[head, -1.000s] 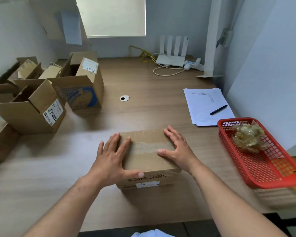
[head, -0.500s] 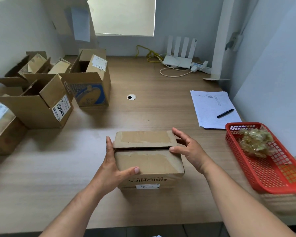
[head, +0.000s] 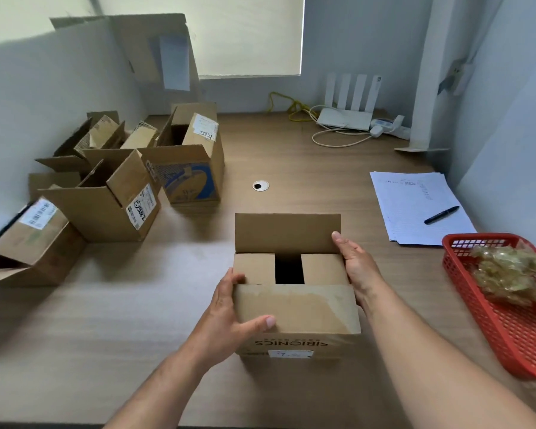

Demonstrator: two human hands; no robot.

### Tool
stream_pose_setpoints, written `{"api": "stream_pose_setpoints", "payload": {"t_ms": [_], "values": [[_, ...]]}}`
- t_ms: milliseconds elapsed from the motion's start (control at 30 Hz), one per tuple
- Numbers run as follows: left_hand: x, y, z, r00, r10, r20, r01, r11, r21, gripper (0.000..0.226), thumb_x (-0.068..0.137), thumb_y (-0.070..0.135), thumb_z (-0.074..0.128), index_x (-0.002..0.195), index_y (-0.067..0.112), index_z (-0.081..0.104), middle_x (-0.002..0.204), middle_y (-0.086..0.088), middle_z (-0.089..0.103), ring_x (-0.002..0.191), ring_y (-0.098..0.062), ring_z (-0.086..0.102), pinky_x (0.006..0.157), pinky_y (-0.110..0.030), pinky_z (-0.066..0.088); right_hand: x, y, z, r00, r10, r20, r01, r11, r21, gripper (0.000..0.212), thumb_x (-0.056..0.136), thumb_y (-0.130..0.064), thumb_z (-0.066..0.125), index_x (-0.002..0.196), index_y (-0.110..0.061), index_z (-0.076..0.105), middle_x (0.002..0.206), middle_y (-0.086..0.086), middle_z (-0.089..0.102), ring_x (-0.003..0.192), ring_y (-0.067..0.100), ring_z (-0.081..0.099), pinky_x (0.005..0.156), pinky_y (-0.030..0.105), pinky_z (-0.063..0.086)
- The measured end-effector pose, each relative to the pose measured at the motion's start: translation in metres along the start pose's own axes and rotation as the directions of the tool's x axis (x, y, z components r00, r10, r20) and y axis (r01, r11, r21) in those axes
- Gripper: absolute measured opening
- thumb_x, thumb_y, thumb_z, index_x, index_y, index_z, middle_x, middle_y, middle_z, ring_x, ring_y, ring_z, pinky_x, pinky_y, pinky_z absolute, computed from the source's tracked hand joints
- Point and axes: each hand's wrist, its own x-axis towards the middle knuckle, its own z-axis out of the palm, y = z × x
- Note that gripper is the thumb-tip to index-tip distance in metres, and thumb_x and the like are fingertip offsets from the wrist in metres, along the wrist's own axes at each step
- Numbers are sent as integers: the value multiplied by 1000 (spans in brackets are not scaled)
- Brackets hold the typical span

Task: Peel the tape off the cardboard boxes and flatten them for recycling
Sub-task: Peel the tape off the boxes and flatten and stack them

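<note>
We see the cardboard box (head: 291,343) standing on the worktop (head: 136,320), close to the front edge and a little right of its middle. Its far flap (head: 287,233) stands upright, and the near flap (head: 304,308) lies tilted towards us. Between them 2 inner flaps (head: 254,269) lie flat with a dark gap in the middle.

Our left hand (head: 226,320) pinches the near flap at its left end, thumb on top and fingers curled under the edge. Our right hand (head: 358,269) lies against the box's right side, its thumb touching the right edge of the upright flap. Its fingers are hidden behind the cardboard, so we cannot tell whether it grips.

Along the left edge stand 4 opened boxes (head: 106,209). At the right edge a red basket (head: 508,335) holds a wad of peeled tape (head: 508,270). Beyond it lie sheets of paper (head: 415,205) with a black pen (head: 441,211) on them. A white router (head: 345,117) sits at the back edge.
</note>
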Motion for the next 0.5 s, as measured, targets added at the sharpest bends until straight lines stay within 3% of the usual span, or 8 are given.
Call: {"api": "stream_pose_setpoints", "payload": {"t_ms": [67,133,233,300,367,433,500], "values": [[-3,9,-2,999,-35,-12,33,992,-119,66,58,75,67,111,42,45,129,17,48,114,-8,52,89,-20,47,1,-1,2,1000,4,-18,-3,999,53,50,85,-34,68,116,4,59,110,19,69,89,28,66,83,41,54],[0,19,-6,990,-135,-37,115,935,-335,53,71,71,55,100,27,58,105,13,64,98,-11,59,78,-19,45,3,-1,5,999,12,-46,-8,997,79,48,85,-32,69,115,4,59,108,18,70,87,27,66,78,38,56],[9,24,-15,953,-300,-43,216,771,-599,59,88,69,42,80,18,70,97,-7,69,93,-25,59,81,-37,41,4,-3,10,998,6,-66,-1,997,78,38,87,-30,68,111,-2,62,103,13,71,79,22,67,63,26,56],[13,25,-20,941,-337,-40,224,704,-674,52,98,51,40,73,19,73,106,-9,71,101,-25,59,86,-39,39,7,-3,13,994,-3,-106,9,998,55,38,85,-33,70,110,-5,64,106,11,71,83,22,67,72,29,56],[12,26,-25,955,-295,-20,216,743,-633,38,99,38,45,86,14,71,108,-8,69,96,-22,57,79,-37,39,9,-3,15,991,-10,-136,14,999,30,35,82,-37,72,104,-10,66,106,10,71,92,25,67,89,40,54],[7,24,-32,975,-217,58,206,762,-614,26,87,35,62,100,13,65,105,-5,64,90,-19,55,70,-31,39,9,-4,17,992,2,-127,1,1000,24,29,81,-37,73,95,-13,67,105,11,71,100,30,66,96,50,50],[0,20,-42,969,-143,203,237,777,-583,64,63,35,75,122,24,56,118,9,64,101,-12,61,79,-27,45,9,-3,18,993,15,-115,-8,998,55,25,83,-35,72,92,-13,65,105,14,71,95,31,66,94,52,50]]}}
